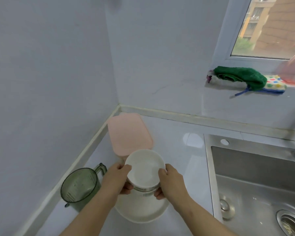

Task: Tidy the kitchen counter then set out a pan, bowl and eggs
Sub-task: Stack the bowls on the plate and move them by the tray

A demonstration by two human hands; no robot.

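Note:
A stack of white bowls is held between both hands above a larger white plate on the pale counter. My left hand grips the stack's left side, thumb on the top rim and fingers underneath. From the other side, my right hand grips it in the same manner. The lower bowls show only as rims between my fingers. No pan or eggs appear in view.
A pink-lidded container stands in the counter corner behind the bowls. A green translucent measuring jug sits by the left wall. The steel sink lies to the right. Folded cloths rest on the window sill.

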